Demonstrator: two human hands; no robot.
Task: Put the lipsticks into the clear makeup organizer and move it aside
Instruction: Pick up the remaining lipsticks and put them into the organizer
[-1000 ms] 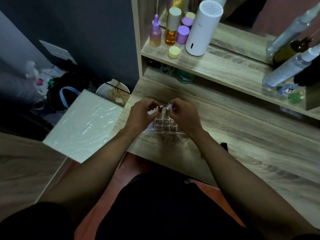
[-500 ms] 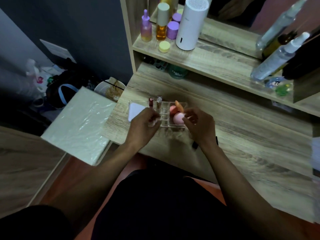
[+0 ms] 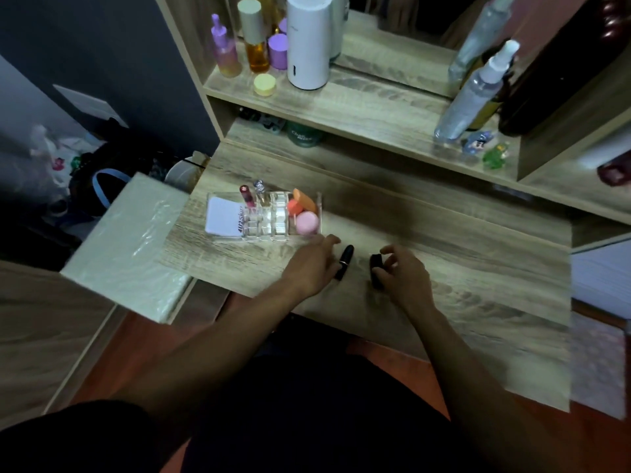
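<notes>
Left hand point(image 3: 316, 264) lies fingers apart on one black lipstick point(image 3: 344, 261) flat on the worktop point(image 3: 478, 268); right hand point(image 3: 403, 271) curls around another point(image 3: 376, 269). Organizer point(image 3: 264, 216) sits just beyond, two lipsticks point(image 3: 246, 196) upright in its back slots, sponges point(image 3: 302, 213) at its right end.

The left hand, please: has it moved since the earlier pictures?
Yes. The left hand has left the organizer and come toward the desk's near edge, beside a black lipstick.

Both hands are off the clear organizer point(image 3: 264, 216) now and down at the desk's near edge. The left hand point(image 3: 312, 266) touches a black lipstick point(image 3: 344, 262); the right hand point(image 3: 403, 273) closes on another black lipstick point(image 3: 376, 269).
</notes>
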